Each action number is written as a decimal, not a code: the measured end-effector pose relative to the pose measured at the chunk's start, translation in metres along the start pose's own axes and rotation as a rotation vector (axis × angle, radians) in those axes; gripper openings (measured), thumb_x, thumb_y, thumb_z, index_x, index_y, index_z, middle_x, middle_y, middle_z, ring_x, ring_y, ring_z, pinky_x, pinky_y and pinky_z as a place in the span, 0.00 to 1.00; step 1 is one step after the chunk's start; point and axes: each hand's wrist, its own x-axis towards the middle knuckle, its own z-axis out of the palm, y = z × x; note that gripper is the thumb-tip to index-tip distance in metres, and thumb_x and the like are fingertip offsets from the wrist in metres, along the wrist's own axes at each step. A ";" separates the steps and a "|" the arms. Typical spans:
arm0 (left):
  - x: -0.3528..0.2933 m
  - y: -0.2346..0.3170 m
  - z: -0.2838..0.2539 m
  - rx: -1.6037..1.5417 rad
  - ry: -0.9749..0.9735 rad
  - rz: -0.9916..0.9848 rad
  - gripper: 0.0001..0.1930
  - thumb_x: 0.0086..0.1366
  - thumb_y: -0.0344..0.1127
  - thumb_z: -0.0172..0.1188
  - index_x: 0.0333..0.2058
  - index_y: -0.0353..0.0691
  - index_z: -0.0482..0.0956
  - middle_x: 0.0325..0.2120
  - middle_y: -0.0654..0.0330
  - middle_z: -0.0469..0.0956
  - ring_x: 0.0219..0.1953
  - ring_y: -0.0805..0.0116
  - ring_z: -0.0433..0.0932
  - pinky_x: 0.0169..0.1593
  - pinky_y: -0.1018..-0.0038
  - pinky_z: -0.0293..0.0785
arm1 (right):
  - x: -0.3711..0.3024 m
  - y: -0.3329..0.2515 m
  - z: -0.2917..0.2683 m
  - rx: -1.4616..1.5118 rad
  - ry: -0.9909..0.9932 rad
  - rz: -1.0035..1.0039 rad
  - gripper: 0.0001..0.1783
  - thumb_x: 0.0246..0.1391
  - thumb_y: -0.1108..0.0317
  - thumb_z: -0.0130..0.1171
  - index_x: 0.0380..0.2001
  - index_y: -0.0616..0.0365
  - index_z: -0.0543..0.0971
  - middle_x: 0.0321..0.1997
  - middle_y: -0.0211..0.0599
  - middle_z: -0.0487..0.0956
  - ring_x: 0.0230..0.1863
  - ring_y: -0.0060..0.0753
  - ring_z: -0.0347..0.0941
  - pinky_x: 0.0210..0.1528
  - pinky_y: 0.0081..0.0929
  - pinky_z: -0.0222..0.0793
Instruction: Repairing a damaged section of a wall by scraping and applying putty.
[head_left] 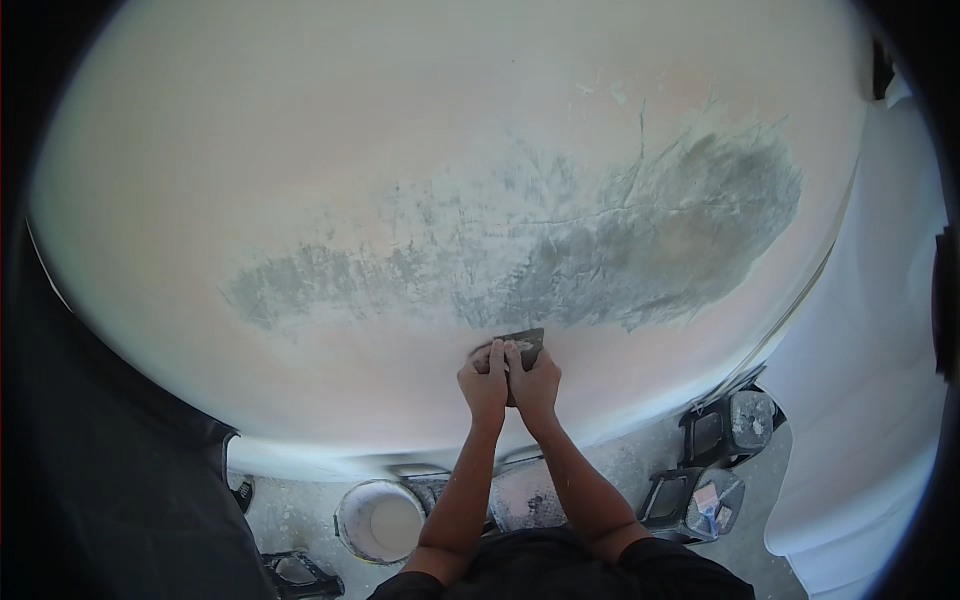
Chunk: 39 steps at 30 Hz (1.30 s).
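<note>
Both of my hands meet on a dark, flat scraper with a straight upper edge. My left hand grips its left side and my right hand its right side, thumbs side by side on top. The scraper lies against a large, pale, smoothly curved surface, just below a rough grey patch. That patch is streaked, darker and broader at the right, thinner and broken up toward the left. My fingers hide part of the scraper.
Below the curved surface stand a round bucket with whitish contents and black step stools, one bearing a paintbrush. Another black stool is at lower left. Dark sheeting hangs left, white sheeting right.
</note>
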 end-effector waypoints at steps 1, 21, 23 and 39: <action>0.001 0.002 -0.001 0.027 -0.015 -0.013 0.13 0.69 0.35 0.59 0.35 0.29 0.83 0.21 0.65 0.80 0.22 0.82 0.72 0.27 0.81 0.68 | 0.003 0.000 0.000 0.002 0.004 -0.003 0.20 0.54 0.56 0.65 0.32 0.67 0.79 0.28 0.50 0.82 0.30 0.46 0.82 0.34 0.37 0.75; -0.004 -0.015 0.002 0.027 0.049 0.007 0.13 0.67 0.36 0.61 0.34 0.29 0.83 0.22 0.60 0.82 0.24 0.81 0.74 0.30 0.79 0.71 | 0.000 0.005 -0.007 -0.057 -0.030 0.024 0.21 0.53 0.55 0.66 0.31 0.67 0.80 0.27 0.51 0.82 0.30 0.45 0.82 0.34 0.36 0.75; -0.001 -0.010 0.000 0.129 -0.018 -0.103 0.13 0.68 0.36 0.60 0.35 0.29 0.83 0.21 0.62 0.81 0.23 0.81 0.74 0.29 0.80 0.70 | 0.005 -0.003 -0.007 -0.010 -0.046 0.012 0.21 0.53 0.55 0.67 0.31 0.67 0.80 0.27 0.51 0.82 0.30 0.45 0.82 0.34 0.36 0.75; -0.010 -0.013 0.002 -0.093 0.018 -0.008 0.12 0.70 0.34 0.57 0.38 0.29 0.82 0.24 0.65 0.79 0.26 0.84 0.72 0.30 0.83 0.68 | 0.002 0.006 -0.005 0.052 -0.030 -0.085 0.19 0.53 0.58 0.67 0.32 0.66 0.79 0.26 0.50 0.82 0.29 0.45 0.82 0.32 0.36 0.75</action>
